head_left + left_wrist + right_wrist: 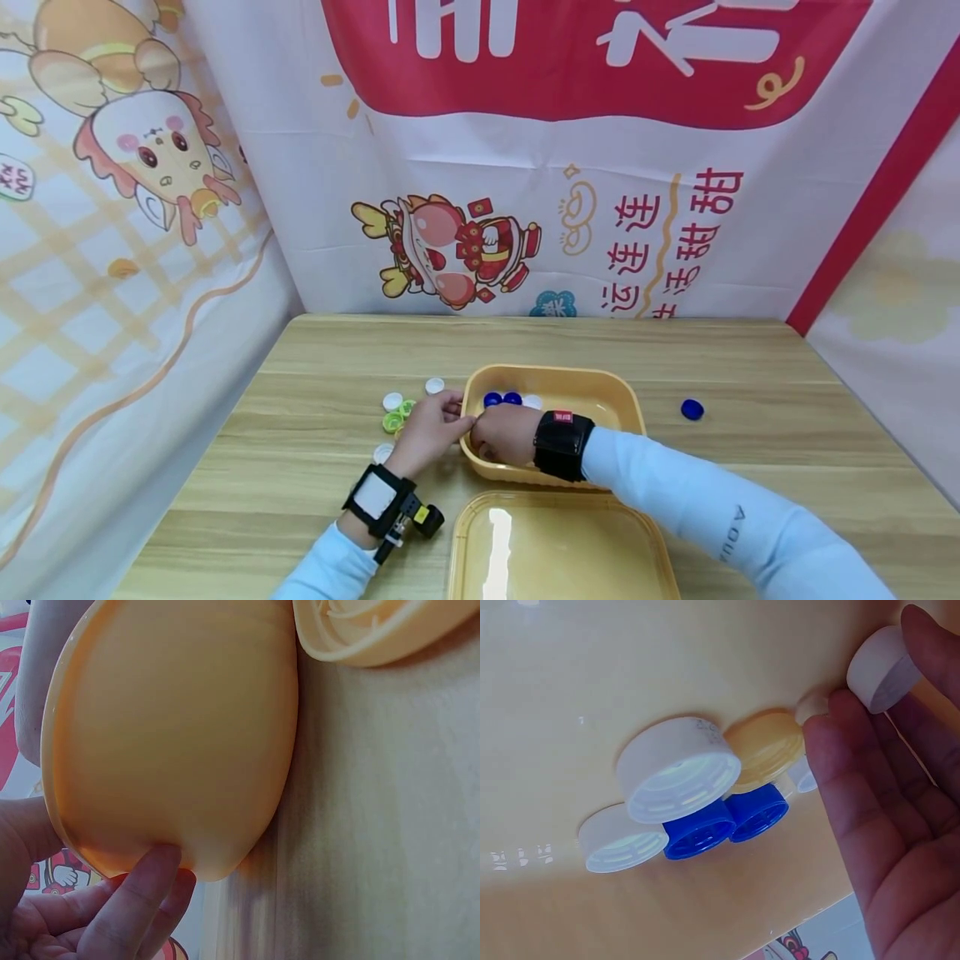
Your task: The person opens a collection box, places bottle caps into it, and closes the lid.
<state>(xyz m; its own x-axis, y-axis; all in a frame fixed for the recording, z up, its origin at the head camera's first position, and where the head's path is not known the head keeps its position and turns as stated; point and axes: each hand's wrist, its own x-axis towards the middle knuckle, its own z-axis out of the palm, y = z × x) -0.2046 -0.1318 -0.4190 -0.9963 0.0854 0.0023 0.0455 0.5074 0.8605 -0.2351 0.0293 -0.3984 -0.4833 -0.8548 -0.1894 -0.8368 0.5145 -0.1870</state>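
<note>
I have the right hand down inside the left part of an orange-yellow box, at the middle of the scene. On my right wrist feed its thumb and fingers stand only a little apart, pinching a white cap between them; how firmly, I cannot tell. That cap is a short, smooth-sided cylinder, plain white, tilted so that its hollow inside shows. It is in the left part of the box, close to the floor.

Beside the fingers I see more caps in the box, hollow side up: a wider white cap with small dark print on its side, a smaller white one, two glossy deep-blue caps with ribbed insides, and a yellow cap nearly matching the box.

The left hand grips the box's left rim, thumb over the edge and fingers against the smooth, rounded outer wall.

On the wooden table I find white caps and translucent green caps left of the box, a lone blue cap to its right, and a matching yellow lid on the near side, a bright streak of glare along its left.
</note>
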